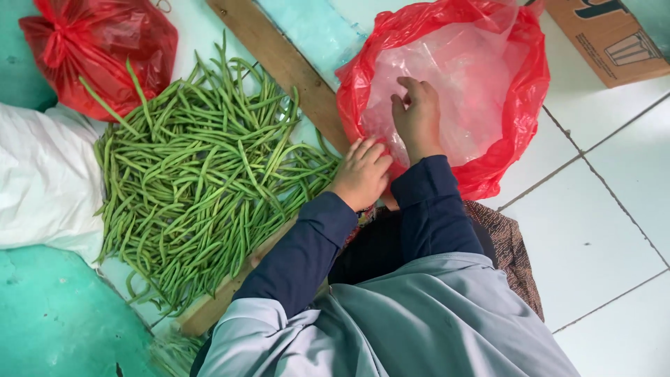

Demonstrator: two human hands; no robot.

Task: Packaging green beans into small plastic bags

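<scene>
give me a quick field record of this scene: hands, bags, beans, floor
left hand: on the near rim of the open red bag, fingers curled, grip on the rim unclear
right hand: inside the open red bag, fingers spread on its clear plastic lining
green beans: loose heap, left of the hands
tied red bag: top left, knotted shut
white sack: far left
cardboard box: top right
floor: white tiles
</scene>
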